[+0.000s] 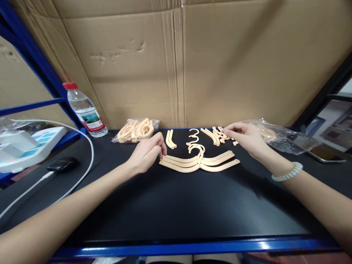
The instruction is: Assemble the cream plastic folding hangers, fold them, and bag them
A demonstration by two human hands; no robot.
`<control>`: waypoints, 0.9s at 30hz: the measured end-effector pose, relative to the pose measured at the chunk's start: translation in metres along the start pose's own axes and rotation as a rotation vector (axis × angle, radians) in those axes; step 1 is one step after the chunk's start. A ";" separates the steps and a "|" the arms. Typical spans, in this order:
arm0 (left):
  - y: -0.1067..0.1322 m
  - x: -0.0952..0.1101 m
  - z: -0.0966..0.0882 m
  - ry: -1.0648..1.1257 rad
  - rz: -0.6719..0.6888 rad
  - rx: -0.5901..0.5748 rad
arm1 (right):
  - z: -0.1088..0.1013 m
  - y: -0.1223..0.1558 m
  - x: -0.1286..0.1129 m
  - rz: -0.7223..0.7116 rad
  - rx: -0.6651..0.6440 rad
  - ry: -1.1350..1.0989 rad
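Note:
Several cream plastic hangers lie nested on the black tabletop, their arms spread to both sides and their hooks at the back. My left hand is closed, with its fingertips at the left ends of the hanger arms. Farther right, my right hand reaches over a pile of small cream plastic pieces. Its thumb and fingers come together at the pile's edge; whatever is between them is hidden. Loose hooks sit behind the hangers, between loose arms on the left and on the right.
A clear bag of cream parts lies at the back left, beside a water bottle. Another plastic bag and a phone lie right. A white cable and black device are left. Cardboard stands behind.

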State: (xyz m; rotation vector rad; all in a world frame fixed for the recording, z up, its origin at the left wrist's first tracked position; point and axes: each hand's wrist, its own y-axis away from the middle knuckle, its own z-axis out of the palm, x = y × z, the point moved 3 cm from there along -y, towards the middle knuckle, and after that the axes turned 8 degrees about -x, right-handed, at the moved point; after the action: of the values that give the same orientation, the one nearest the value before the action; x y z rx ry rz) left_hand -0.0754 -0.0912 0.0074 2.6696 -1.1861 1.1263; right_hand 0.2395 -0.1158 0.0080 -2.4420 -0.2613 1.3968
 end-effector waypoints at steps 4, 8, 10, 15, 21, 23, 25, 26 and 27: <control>0.000 -0.002 0.000 0.058 -0.003 0.031 | 0.001 0.000 0.001 0.006 -0.004 0.001; 0.000 0.001 0.000 0.066 -0.005 0.030 | 0.003 0.001 0.000 0.005 -0.011 -0.003; 0.000 0.003 0.001 0.033 -0.007 0.020 | 0.003 0.001 -0.001 0.001 -0.021 0.008; 0.001 0.005 0.000 -0.029 -0.013 0.020 | 0.006 0.001 -0.002 -0.058 -0.067 0.132; 0.002 0.000 0.001 -0.047 -0.015 0.009 | 0.020 -0.005 0.006 -0.186 -0.161 0.322; 0.001 -0.002 0.001 -0.051 -0.022 0.002 | 0.026 -0.012 0.009 -0.188 -0.195 0.387; 0.001 -0.002 0.000 -0.049 -0.022 0.015 | 0.032 -0.021 0.011 -0.149 -0.236 0.481; 0.001 -0.002 -0.001 -0.048 -0.019 0.021 | 0.036 -0.026 0.010 -0.128 -0.258 0.523; 0.001 -0.001 -0.002 -0.046 -0.013 0.028 | 0.040 -0.031 0.009 -0.110 -0.280 0.557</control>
State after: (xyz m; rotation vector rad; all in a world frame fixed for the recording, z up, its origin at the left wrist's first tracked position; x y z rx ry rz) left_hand -0.0775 -0.0907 0.0076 2.7346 -1.1669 1.0933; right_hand 0.2097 -0.0772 -0.0067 -2.8700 -0.4690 0.6246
